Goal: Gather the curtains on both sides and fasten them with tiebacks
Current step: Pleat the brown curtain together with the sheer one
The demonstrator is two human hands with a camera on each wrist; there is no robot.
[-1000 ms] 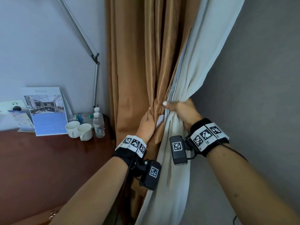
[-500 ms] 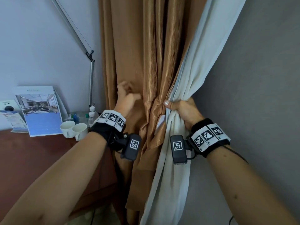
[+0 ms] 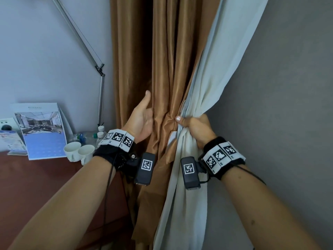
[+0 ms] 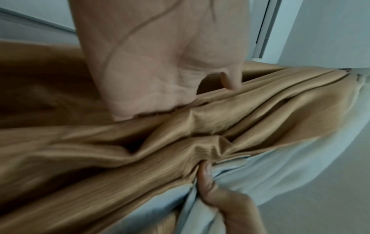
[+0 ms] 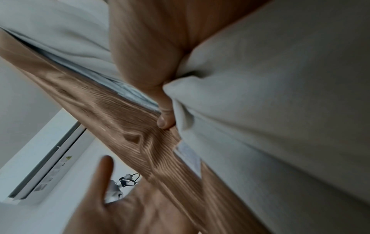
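Gripping bunched white lining (image 3: pixel 201 98), right hand (image 3: pixel 196 129) fingers curled; left hand (image 3: pixel 142 120) fingers spread against creased gold curtain (image 3: pixel 162 69).

Cups (image 3: pixel 79 153) on desk (image 3: pixel 36 186), left of curtains (image 3: pixel 162 87); bottles (image 3: pixel 100 131) seemingly behind.

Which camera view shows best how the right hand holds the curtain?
The head view: the right hand grips the gathered curtain, thumb on top. The right wrist view shows only its palm and thumb, blurred. The left wrist view shows only its thumb side at the lower edge.
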